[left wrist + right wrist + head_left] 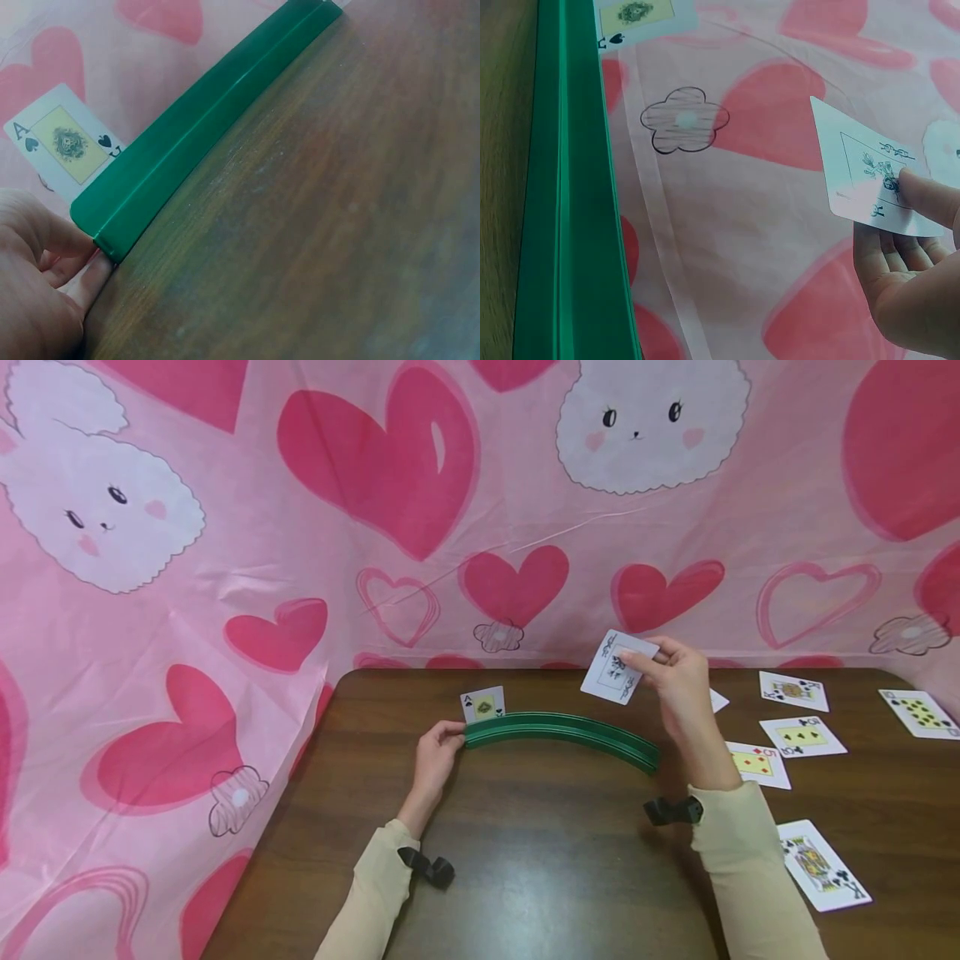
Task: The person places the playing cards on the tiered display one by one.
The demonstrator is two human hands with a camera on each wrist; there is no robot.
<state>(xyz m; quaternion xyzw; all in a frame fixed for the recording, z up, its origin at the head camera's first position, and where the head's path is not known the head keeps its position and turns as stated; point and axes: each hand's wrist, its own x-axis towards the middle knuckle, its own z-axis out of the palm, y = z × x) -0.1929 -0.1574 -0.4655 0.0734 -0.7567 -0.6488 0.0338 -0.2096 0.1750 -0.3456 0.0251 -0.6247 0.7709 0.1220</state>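
Observation:
A curved green playing card holder (558, 727) lies on the wooden table, with an ace of spades (480, 705) standing upright near its left end. My left hand (437, 762) pinches that end between thumb and fingers, as the left wrist view shows. Up above the holder's right part, my right hand (684, 697) holds a joker card (862, 176) by its right edge, thumb on the printed face and fingers behind. The joker is tilted and apart from the holder.
Face-up cards lie on the table's right side: a king of clubs (821, 866), a five of diamonds (765, 766) and several others. My right arm partly hides two of them. A pink heart-patterned cloth (337, 527) hangs behind the table's far edge (420, 672).

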